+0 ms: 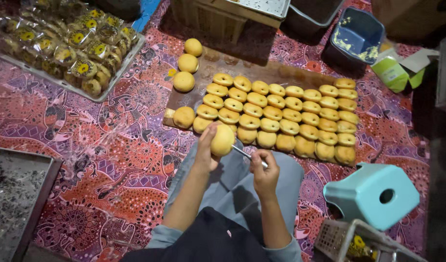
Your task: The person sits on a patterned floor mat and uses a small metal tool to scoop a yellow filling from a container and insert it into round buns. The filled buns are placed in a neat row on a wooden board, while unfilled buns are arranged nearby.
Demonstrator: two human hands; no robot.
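A round golden bun [222,140] is held in the left hand [207,145], its fingers closed around the bun's left side; a thin metal tool [246,155] is gripped in the closed right hand [264,173], its tip touching the bun at about 4 o'clock. The held bun is raised above the person's lap, just beside the near edge of a brown wooden board [242,73]; rows of similar buns [281,116] are laid close together on the board, and three more buns [186,63] are set apart at its 10 o'clock corner.

A tray of wrapped buns [68,48] is seen at 10 o'clock on the patterned floor mat [111,160]; a dark metal tray [19,194] lies at 8 o'clock; a pale green stool [373,194] stands at 4 o'clock, a blue tub [358,39] at 1 o'clock.

Several slips may be judged possible; the soft bun could be crushed or dented if the left hand's grip is tightened; the crust could be torn if the tool is pushed too deep or at a slant; the bun could be dropped onto the mat if it is levered sideways; the left fingers, close to the tool tip, could be pricked if it passes through.
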